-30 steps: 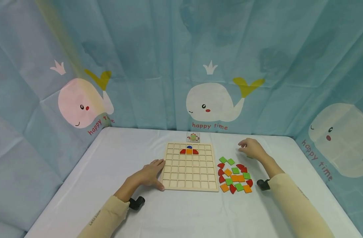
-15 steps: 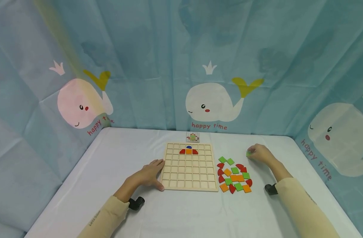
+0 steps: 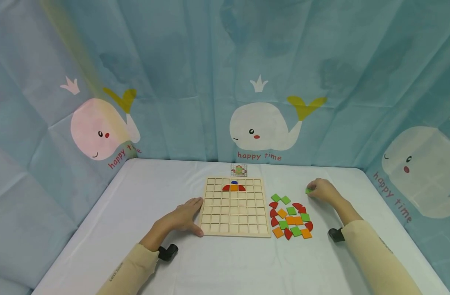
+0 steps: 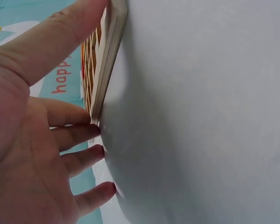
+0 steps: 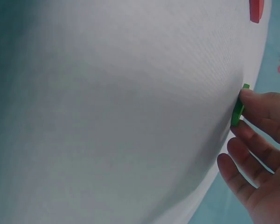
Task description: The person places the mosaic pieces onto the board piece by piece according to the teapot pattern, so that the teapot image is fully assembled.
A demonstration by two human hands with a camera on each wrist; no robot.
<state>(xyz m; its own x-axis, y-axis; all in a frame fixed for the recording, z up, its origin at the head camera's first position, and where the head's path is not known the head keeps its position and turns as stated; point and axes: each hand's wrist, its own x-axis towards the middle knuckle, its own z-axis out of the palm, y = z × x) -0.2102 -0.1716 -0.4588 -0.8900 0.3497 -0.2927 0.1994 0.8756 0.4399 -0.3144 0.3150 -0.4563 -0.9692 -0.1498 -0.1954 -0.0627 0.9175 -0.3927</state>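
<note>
At the left side of a wooden grid board (image 3: 234, 211), my left hand (image 3: 182, 216) rests with its fingers extended and its thumb by the near corner. The left wrist view shows the thumb and fingertips along the board's edge (image 4: 107, 65). Right of the board, my right hand (image 3: 323, 191) pinches a green square tile (image 5: 238, 109) between thumb and index finger, low by the table. On the board sit a blue half-round piece (image 3: 234, 182), an orange square (image 3: 234, 187) and two red quarter-round pieces, one on each side of it.
Loose green, orange and red pieces (image 3: 291, 211) lie on the white table (image 3: 210, 266) between the board and my right hand. A small pattern card (image 3: 239, 170) lies behind the board. Blue curtains (image 3: 195, 123) printed with whales stand around the table.
My right hand has come down and to the right, and it now pinches the green tile. Since half a second ago it has barely moved. My left hand stays at the board.
</note>
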